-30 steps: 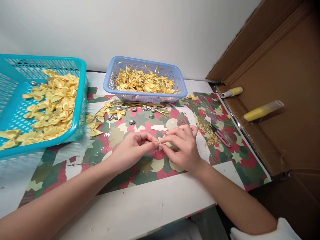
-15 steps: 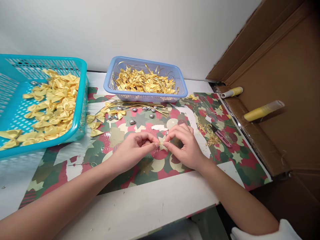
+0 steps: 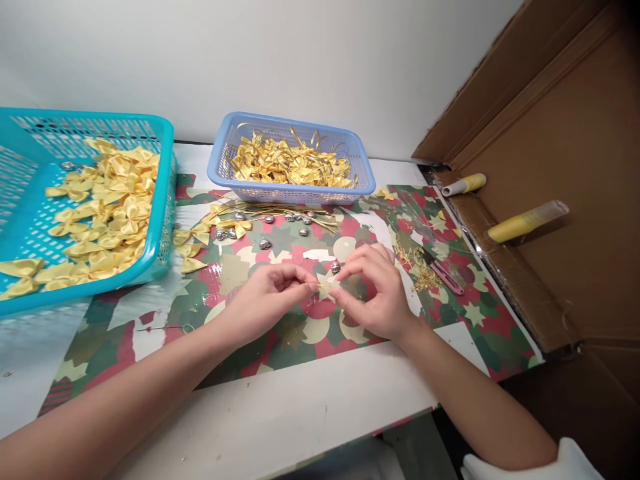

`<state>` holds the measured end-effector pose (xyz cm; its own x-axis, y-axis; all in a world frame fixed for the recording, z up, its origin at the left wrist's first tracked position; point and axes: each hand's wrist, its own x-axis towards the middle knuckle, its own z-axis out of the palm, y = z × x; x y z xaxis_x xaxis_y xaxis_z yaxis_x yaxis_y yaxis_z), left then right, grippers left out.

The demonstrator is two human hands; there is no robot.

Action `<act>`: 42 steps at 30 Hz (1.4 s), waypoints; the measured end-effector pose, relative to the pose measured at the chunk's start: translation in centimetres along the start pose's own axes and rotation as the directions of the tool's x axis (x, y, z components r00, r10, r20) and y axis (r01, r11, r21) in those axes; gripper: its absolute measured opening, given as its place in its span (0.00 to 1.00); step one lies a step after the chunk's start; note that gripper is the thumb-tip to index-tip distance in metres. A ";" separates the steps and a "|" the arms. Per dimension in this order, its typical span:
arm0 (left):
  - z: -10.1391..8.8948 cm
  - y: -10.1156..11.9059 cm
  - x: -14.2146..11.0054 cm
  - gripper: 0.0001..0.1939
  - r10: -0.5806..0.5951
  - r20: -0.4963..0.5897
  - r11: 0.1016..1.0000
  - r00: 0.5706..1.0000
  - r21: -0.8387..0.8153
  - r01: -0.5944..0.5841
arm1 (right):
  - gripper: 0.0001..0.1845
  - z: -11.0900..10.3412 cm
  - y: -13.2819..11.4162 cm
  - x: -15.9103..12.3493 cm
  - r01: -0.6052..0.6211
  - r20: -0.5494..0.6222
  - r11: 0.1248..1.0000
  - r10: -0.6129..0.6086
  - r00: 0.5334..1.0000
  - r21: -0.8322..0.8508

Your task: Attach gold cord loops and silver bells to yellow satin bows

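My left hand (image 3: pixel 280 293) pinches the tip of a thin gold cord (image 3: pixel 321 285) between thumb and forefinger; most of the cord is hidden in the fingers. Just right of it, my right hand (image 3: pixel 373 287) has thumb and forefinger slightly apart, with nothing visible between them. A small silver bell (image 3: pixel 335 267) lies on the mat by the right forefinger. Beyond my hands are more silver bells (image 3: pixel 265 244), a bundle of gold cords (image 3: pixel 285 210) and several yellow ribbon bows (image 3: pixel 190 251).
A turquoise basket (image 3: pixel 167 193) of yellow bows stands left. A blue basket (image 3: pixel 295 195) at the back holds bows with gold cords. A pink-handled cutter (image 3: pixel 447 279) lies beside gold cord scraps (image 3: pixel 425 275) on the patterned mat (image 3: pixel 300 343). Cardboard (image 3: pixel 560 167) walls the right.
My right hand has shifted slightly right, and its thumb and forefinger have parted from the gold cord. More of the silver bell beside it shows. My left hand stays almost still.
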<state>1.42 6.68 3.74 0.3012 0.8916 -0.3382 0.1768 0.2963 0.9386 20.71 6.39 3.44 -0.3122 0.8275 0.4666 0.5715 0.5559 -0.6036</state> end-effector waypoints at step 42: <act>0.0 -0.1 0.1 0.10 0.046 -0.023 0.997 0.999 -0.061 -0.048 | 0.09 -1.0 0.6 0.6 -0.144 0.236 0.987 0.123 0.964 0.073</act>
<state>1.41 6.74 3.56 0.2875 0.9120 -0.2926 0.1043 0.2739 0.9561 21.60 7.20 3.96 -0.4098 0.8846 0.2227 0.5538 0.4352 -0.7098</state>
